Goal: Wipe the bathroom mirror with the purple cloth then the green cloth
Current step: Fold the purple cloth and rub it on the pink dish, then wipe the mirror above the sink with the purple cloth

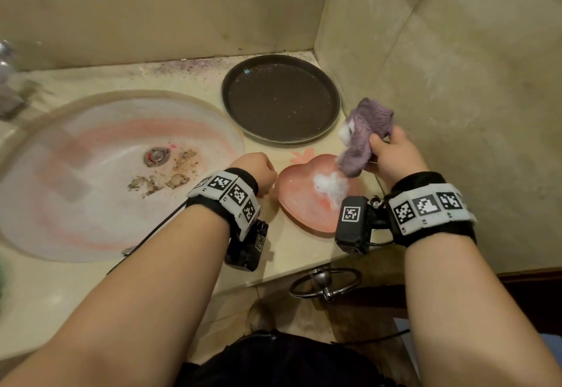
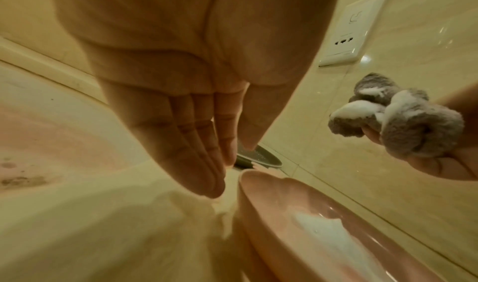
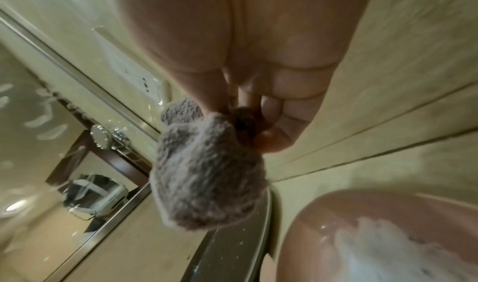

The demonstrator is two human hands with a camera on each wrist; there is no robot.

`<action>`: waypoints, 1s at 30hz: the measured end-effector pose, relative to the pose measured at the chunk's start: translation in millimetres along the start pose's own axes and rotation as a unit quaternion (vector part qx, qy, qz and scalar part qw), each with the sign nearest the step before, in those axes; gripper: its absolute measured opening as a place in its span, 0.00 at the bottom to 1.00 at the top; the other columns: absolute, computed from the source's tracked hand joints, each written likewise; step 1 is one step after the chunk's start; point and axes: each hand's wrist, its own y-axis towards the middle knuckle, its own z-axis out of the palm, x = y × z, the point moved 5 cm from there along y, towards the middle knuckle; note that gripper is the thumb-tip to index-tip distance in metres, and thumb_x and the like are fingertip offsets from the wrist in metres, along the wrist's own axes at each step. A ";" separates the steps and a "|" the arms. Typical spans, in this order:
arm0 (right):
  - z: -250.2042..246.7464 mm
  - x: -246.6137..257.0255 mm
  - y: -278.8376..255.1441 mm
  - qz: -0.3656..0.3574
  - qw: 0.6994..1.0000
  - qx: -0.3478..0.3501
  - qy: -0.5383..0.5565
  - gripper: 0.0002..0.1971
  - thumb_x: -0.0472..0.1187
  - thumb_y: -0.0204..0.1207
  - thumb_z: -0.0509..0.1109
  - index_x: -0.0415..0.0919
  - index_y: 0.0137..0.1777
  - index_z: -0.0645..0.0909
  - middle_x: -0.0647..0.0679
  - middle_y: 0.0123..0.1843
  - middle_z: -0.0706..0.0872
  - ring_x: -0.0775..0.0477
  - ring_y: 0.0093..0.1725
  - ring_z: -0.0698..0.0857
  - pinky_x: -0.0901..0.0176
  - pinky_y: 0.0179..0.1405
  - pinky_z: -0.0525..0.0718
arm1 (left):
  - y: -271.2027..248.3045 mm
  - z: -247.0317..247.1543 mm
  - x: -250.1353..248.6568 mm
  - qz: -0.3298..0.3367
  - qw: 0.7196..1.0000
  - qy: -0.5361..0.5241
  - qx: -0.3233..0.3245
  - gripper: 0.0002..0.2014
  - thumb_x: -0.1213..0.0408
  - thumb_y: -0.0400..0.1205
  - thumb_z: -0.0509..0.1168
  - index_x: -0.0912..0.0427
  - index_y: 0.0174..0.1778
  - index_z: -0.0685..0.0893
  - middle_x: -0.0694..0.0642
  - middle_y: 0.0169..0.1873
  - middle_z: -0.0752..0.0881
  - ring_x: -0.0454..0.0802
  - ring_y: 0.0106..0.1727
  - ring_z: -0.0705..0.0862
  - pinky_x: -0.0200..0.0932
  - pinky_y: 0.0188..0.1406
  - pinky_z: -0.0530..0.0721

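Observation:
My right hand (image 1: pixel 380 152) grips the bunched purple cloth (image 1: pixel 363 136) in the air above the back edge of a pink heart-shaped dish (image 1: pixel 292 213). White foam clings to the cloth (image 2: pixel 403 122), and more foam (image 1: pixel 330 187) lies in the dish. In the right wrist view the thumb and curled fingers (image 3: pixel 274 110) pinch the cloth (image 3: pixel 207 180). My left hand (image 1: pixel 258 171) hangs over the counter just left of the dish, its fingers (image 2: pixel 204 163) straight, together and empty. The mirror (image 3: pixel 38 153), streaked with white smears, shows only in the right wrist view. I see no green cloth.
A dark round tray (image 1: pixel 279 98) sits behind the dish in the counter's corner. The stained oval sink (image 1: pixel 106 174) lies to the left. Tiled walls close in behind and on the right, with a wall socket (image 2: pixel 354 30). A metal towel ring (image 1: pixel 325 283) hangs below the counter edge.

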 end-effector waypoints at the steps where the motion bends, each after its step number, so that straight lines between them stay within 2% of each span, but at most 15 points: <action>1: 4.3 4.3 -0.7 -0.002 1.000 0.014 0.015 0.17 0.33 0.83 0.57 0.39 0.71 0.69 0.40 0.59 0.80 0.35 0.60 0.82 0.36 0.60 0.81 | -1.8 -4.1 0.5 -0.001 1.000 -0.003 -0.004 0.10 0.68 0.83 0.58 0.67 0.53 0.83 0.65 0.46 0.89 0.60 0.48 0.89 0.54 0.51 0.87; 4: 15.6 22.4 -6.5 -0.024 0.997 0.054 0.058 0.18 0.31 0.84 0.55 0.40 0.72 0.68 0.38 0.62 0.80 0.39 0.57 0.83 0.42 0.56 0.83 | -7.1 -20.0 3.2 -0.004 1.000 -0.015 -0.021 0.10 0.67 0.84 0.57 0.67 0.52 0.83 0.65 0.46 0.89 0.60 0.48 0.89 0.55 0.51 0.87; 7: 27.3 48.0 -9.4 -0.039 0.983 0.095 0.154 0.17 0.31 0.85 0.51 0.48 0.69 0.68 0.44 0.56 0.82 0.46 0.49 0.85 0.49 0.50 0.85 | -14.1 -44.1 5.1 -0.010 0.999 -0.020 -0.046 0.09 0.66 0.83 0.58 0.64 0.52 0.82 0.63 0.46 0.89 0.59 0.48 0.89 0.55 0.51 0.87; 10: 38.4 91.1 -15.6 -0.090 0.972 0.124 0.180 0.16 0.31 0.86 0.51 0.52 0.64 0.69 0.50 0.55 0.82 0.52 0.49 0.84 0.49 0.51 0.83 | -26.9 -82.5 7.0 -0.010 0.994 -0.055 -0.097 0.06 0.66 0.84 0.58 0.60 0.49 0.79 0.61 0.45 0.88 0.57 0.47 0.89 0.52 0.51 0.88; 12: 41.9 109.6 -16.6 -0.109 0.970 0.124 0.181 0.16 0.31 0.85 0.52 0.53 0.63 0.72 0.50 0.52 0.84 0.49 0.51 0.84 0.47 0.52 0.82 | -31.8 -98.8 11.7 -0.009 0.991 -0.075 -0.109 0.05 0.66 0.84 0.57 0.61 0.49 0.77 0.62 0.45 0.86 0.58 0.47 0.87 0.50 0.50 0.86; 15: 42.8 117.4 -12.5 -0.108 0.976 0.113 0.150 0.16 0.33 0.85 0.55 0.55 0.62 0.74 0.45 0.54 0.85 0.43 0.53 0.84 0.47 0.50 0.84 | -36.2 -109.8 17.5 -0.026 0.992 -0.064 -0.107 0.06 0.64 0.85 0.57 0.61 0.52 0.78 0.61 0.46 0.86 0.57 0.49 0.86 0.50 0.52 0.85; 17: 51.9 136.1 -17.6 -0.115 0.981 0.111 0.112 0.14 0.36 0.84 0.58 0.54 0.64 0.75 0.42 0.57 0.84 0.40 0.55 0.84 0.43 0.54 0.84 | -44.5 -131.5 25.7 -0.026 0.990 -0.060 -0.127 0.08 0.62 0.85 0.57 0.60 0.53 0.79 0.60 0.47 0.87 0.56 0.51 0.87 0.51 0.53 0.86; 19: 62.5 156.7 -18.9 -0.149 0.983 0.102 0.025 0.12 0.40 0.79 0.61 0.54 0.60 0.74 0.41 0.57 0.84 0.38 0.58 0.84 0.37 0.60 0.81 | -50.7 -155.0 34.3 -0.026 0.987 -0.058 -0.147 0.07 0.62 0.85 0.58 0.59 0.52 0.79 0.60 0.47 0.87 0.56 0.50 0.87 0.53 0.53 0.86; 21: 75.3 172.7 -15.5 -0.181 0.976 0.106 -0.055 0.10 0.43 0.76 0.60 0.53 0.56 0.74 0.41 0.56 0.84 0.37 0.57 0.83 0.34 0.60 0.80 | -57.5 -175.4 44.7 -0.021 0.984 -0.058 -0.165 0.07 0.63 0.85 0.58 0.61 0.52 0.80 0.61 0.47 0.88 0.58 0.50 0.87 0.53 0.51 0.87; 23: 85.7 187.3 -18.7 -0.182 0.974 0.110 -0.081 0.10 0.42 0.78 0.59 0.50 0.58 0.73 0.39 0.57 0.84 0.37 0.56 0.83 0.34 0.59 0.81 | -64.6 -192.9 53.6 -0.020 0.982 -0.048 -0.180 0.09 0.62 0.85 0.58 0.61 0.53 0.81 0.61 0.46 0.88 0.57 0.49 0.88 0.52 0.51 0.87; 25: 92.8 203.3 -29.0 -0.168 0.979 0.114 -0.029 0.10 0.39 0.81 0.59 0.44 0.61 0.73 0.39 0.53 0.84 0.39 0.50 0.84 0.41 0.50 0.86 | -71.9 -210.2 58.9 -0.013 0.981 -0.043 -0.190 0.10 0.62 0.85 0.58 0.61 0.55 0.81 0.60 0.47 0.88 0.56 0.49 0.88 0.52 0.51 0.87; 27: 101.6 212.8 -36.3 -0.117 0.977 0.146 0.100 0.10 0.33 0.83 0.56 0.39 0.60 0.74 0.41 0.44 0.84 0.43 0.41 0.84 0.54 0.31 0.88 | -79.6 -228.1 59.1 0.006 0.979 -0.048 -0.200 0.11 0.62 0.85 0.59 0.62 0.56 0.81 0.60 0.48 0.88 0.54 0.48 0.87 0.50 0.52 0.87; 28: 106.8 216.8 -42.1 -0.089 0.966 0.171 0.172 0.10 0.31 0.83 0.54 0.37 0.59 0.75 0.41 0.42 0.85 0.44 0.39 0.85 0.57 0.25 0.87 | -83.4 -237.4 57.1 0.026 0.976 -0.054 -0.208 0.11 0.63 0.85 0.59 0.63 0.57 0.82 0.60 0.48 0.88 0.54 0.47 0.87 0.50 0.51 0.87; 30: 117.0 224.2 -51.4 -0.045 0.934 0.208 0.287 0.11 0.30 0.83 0.54 0.31 0.60 0.75 0.38 0.44 0.88 0.43 0.41 0.88 0.56 0.27 0.88 | -93.8 -255.8 49.0 0.073 0.969 -0.060 -0.227 0.10 0.63 0.84 0.61 0.63 0.56 0.82 0.57 0.47 0.87 0.52 0.46 0.87 0.47 0.49 0.87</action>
